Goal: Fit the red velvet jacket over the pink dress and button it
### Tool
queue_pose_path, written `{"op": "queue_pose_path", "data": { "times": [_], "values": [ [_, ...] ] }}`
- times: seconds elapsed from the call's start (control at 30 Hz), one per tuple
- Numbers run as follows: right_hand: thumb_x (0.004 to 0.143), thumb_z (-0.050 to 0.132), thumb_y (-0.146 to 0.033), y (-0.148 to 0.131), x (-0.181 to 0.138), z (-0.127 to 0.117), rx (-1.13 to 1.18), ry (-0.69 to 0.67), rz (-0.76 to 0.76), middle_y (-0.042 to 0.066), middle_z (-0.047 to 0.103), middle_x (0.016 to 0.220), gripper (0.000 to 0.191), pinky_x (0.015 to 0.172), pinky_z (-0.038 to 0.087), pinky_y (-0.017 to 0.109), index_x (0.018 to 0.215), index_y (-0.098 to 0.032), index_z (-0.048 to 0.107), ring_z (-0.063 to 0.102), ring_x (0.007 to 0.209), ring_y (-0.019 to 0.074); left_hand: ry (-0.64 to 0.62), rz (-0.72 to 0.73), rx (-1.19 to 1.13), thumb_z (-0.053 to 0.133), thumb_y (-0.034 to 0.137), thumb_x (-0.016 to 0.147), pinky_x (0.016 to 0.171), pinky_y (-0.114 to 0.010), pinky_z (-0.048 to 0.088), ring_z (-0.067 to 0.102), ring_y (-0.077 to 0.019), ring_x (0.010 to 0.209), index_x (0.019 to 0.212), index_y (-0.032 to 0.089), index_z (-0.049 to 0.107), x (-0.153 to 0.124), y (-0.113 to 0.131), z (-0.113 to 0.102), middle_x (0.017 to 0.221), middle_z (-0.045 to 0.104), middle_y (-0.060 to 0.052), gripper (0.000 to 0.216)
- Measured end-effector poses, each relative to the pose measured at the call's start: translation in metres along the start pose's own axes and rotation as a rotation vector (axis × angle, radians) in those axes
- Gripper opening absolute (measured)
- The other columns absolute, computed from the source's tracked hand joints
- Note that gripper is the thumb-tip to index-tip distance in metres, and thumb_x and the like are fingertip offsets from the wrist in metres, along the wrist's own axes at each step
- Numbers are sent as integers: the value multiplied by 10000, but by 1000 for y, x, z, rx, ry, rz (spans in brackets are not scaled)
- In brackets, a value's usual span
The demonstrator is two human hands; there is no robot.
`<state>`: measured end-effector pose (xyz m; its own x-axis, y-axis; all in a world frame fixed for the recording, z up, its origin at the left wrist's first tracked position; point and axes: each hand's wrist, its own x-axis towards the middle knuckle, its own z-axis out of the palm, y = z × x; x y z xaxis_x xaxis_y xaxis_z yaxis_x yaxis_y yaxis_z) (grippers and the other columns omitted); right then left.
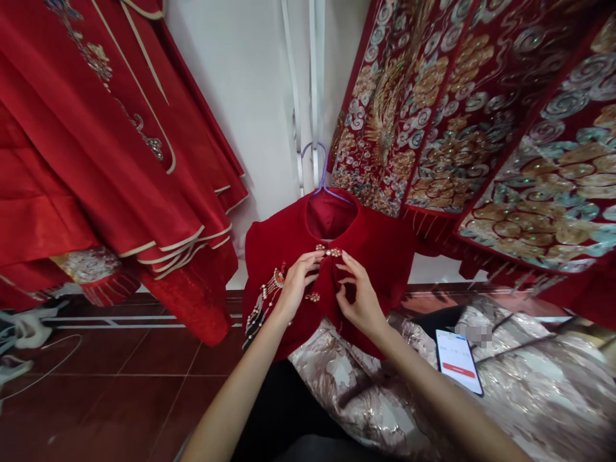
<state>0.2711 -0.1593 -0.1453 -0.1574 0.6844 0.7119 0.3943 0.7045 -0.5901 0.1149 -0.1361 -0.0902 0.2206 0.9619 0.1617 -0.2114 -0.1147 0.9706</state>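
Note:
A red velvet jacket (279, 231) hangs in front of me on a purple hanger (323, 168). Just below its neckline sits a beaded frog button (332, 251), gold and pearl coloured. From the left, the fingertips of my left hand (299, 279) grip its left end, thumb and fingers close together. My right hand (360, 296) pinches the right end, fingers bent against the jacket's front edge. A second beaded button (312, 297) lies lower on the front, between my hands. Beside my left wrist hangs a beaded tassel ornament (273, 282).
Red garments with cream piping (158, 179) hang at the left. Embroidered red garments (457, 128) hang at the right. Shiny patterned fabric (375, 404) is spread below, with a lit phone (459, 362) on it. White hangers (31, 327) lie at the far left.

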Motion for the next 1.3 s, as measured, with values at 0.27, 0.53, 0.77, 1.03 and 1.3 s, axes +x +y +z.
{"op": "queue_pose_path", "data": {
  "times": [0.27,0.53,0.77,1.03,1.3],
  "values": [
    [834,520,-165,1,-9,2,-64,-66,69,113,262,1532,719,1107,350,464,1470,-250,194,319,1386,254,-146,-166,-332,392,452,895,998,-449,397,536,-277,1172,1210,169,598,-9,-8,-1,1211,627,-124,471],
    [790,632,-235,-24,6,-25,184,273,411,23,587,864,199,765,522,300,960,-215,532,599,803,152,-42,-193,-240,374,514,902,1144,-416,182,284,-223,1402,1258,257,583,-4,-21,-6,1486,396,-30,487],
    [781,675,-260,-53,2,-10,527,-219,404,49,560,1094,330,927,510,324,1084,-244,543,581,1017,159,34,-272,-443,395,600,873,1130,-383,268,394,-250,1342,1330,244,536,-30,-15,21,1388,523,-40,596],
    [780,670,-274,-33,-11,19,295,-114,473,35,582,903,257,663,540,284,1000,-209,554,588,776,146,276,-242,-435,508,504,850,1033,-382,413,567,-259,1164,1064,127,697,-78,-23,-5,1232,629,-142,473],
    [711,752,-343,-38,-6,36,547,-37,557,7,633,805,293,701,536,259,894,-200,574,626,757,135,455,57,295,673,342,741,754,-346,532,636,-175,743,946,172,684,-70,-32,-16,850,688,-51,266]
  ]
}}
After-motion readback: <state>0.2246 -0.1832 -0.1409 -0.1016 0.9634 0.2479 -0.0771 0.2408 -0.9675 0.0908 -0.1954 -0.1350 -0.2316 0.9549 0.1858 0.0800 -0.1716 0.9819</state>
